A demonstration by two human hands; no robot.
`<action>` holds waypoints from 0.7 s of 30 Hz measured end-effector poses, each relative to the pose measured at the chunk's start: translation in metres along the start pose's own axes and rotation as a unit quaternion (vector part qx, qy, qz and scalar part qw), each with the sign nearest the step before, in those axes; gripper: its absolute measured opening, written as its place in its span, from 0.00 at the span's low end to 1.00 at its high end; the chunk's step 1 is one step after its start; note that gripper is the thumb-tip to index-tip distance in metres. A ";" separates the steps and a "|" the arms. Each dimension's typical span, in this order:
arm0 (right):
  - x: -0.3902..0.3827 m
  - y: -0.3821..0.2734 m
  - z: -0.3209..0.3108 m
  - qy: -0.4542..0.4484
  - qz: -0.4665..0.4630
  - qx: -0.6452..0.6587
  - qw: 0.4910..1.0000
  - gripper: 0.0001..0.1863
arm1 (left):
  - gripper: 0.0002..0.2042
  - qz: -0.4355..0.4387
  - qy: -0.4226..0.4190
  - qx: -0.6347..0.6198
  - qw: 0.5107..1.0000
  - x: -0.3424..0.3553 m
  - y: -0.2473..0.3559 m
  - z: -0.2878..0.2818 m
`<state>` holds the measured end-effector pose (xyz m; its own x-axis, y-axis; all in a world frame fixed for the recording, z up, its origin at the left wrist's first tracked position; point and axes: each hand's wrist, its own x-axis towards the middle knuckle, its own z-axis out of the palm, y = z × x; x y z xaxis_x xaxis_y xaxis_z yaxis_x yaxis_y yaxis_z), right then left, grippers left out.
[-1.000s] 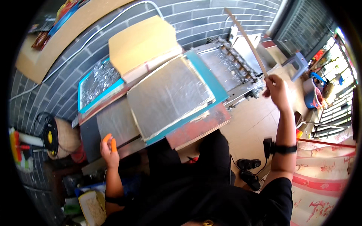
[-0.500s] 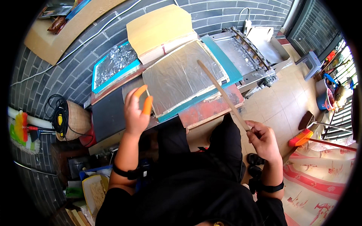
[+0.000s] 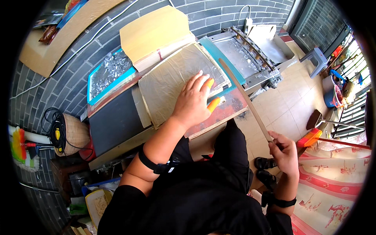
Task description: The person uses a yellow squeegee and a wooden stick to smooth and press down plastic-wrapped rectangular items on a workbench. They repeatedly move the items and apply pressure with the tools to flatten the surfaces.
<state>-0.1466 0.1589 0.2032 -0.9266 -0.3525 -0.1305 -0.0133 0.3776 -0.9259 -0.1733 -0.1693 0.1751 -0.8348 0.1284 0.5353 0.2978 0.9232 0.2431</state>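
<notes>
My left hand (image 3: 194,102) lies flat, fingers spread, on a stack of crinkled silvery-tan sheets (image 3: 166,84) on the work table. Orange covers sit on its thumb and one finger. My right hand (image 3: 285,150) is low at the right, closed around the lower end of a long thin wooden slat (image 3: 244,98). The slat slants up and left, its far tip over the right edge of the sheet stack. A teal mat (image 3: 211,49) lies under the sheets.
A tan cardboard stack (image 3: 154,33) lies behind the sheets, and a teal-framed tray of shiny foil (image 3: 107,72) sits at the left. A metal machine (image 3: 250,55) stands at the right. A dark board (image 3: 113,121), a basket with coiled cable (image 3: 72,135) and shoes (image 3: 266,168) are nearby.
My left hand came up from the lower left and settled flat on the sheets. My right hand carried the slat from the upper right down to my right side.
</notes>
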 end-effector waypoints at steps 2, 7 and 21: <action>-0.005 0.001 -0.010 -0.009 0.007 0.045 0.999 0.18 | 0.25 -0.006 -0.008 -0.001 1.000 0.000 0.000 0.003; -0.018 0.000 -0.032 -0.016 0.028 0.079 0.996 0.17 | 0.24 -0.011 -0.008 -0.004 1.000 0.001 -0.001 0.004; -0.025 0.001 -0.042 -0.077 -0.016 -0.015 0.997 0.16 | 0.23 -0.053 0.058 -0.044 0.996 0.028 0.000 0.012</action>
<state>-0.1391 0.2037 0.2204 -0.8567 -0.4913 -0.1570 -0.0542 0.3885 -0.9199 -0.2025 -0.1612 0.1802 -0.8061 -0.0164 0.5915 0.2537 0.8936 0.3704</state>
